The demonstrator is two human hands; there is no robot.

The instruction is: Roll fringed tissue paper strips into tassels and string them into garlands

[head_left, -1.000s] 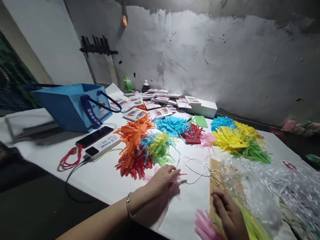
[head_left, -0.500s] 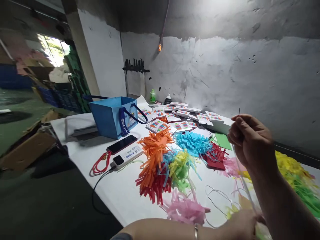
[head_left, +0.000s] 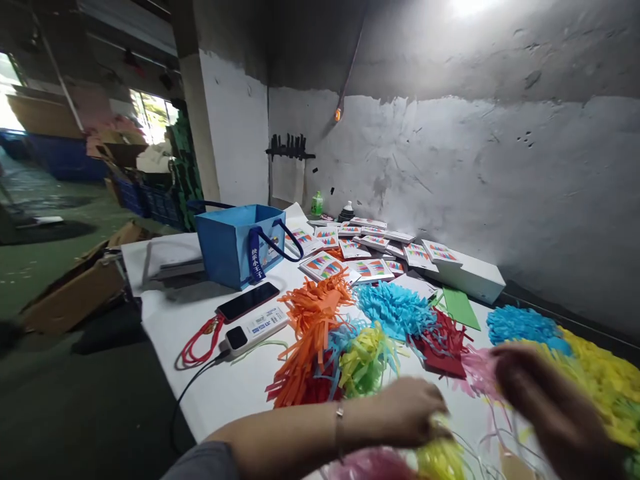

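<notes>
My left hand point(head_left: 415, 412), a bracelet on its wrist, is closed at the lower middle, just above a yellow tassel point(head_left: 440, 457); what its fingers hold is too blurred to make out. At the lower right my right hand point(head_left: 550, 400) is smeared by motion beside a pink tassel point(head_left: 480, 370). Thin white string point(head_left: 473, 453) lies between the hands. Farther in are orange point(head_left: 320, 307), light blue point(head_left: 395, 308) and yellow-green point(head_left: 364, 363) paper tassels, and a dark red one point(head_left: 443, 350). Part of a pink bundle point(head_left: 370, 465) shows under my left forearm.
A blue bag point(head_left: 225, 250) stands at the table's left, with a phone point(head_left: 249, 301) and a white device point(head_left: 257, 330) in front. Printed packs point(head_left: 370, 269) and a long white box point(head_left: 475, 277) lie at the back. Blue point(head_left: 523, 327) and yellow point(head_left: 610, 370) tassels are at the right.
My left hand has moved left and up, over the yellow tassel. My right hand has dropped from its raised position with the string. The view has shifted slightly to the left.
</notes>
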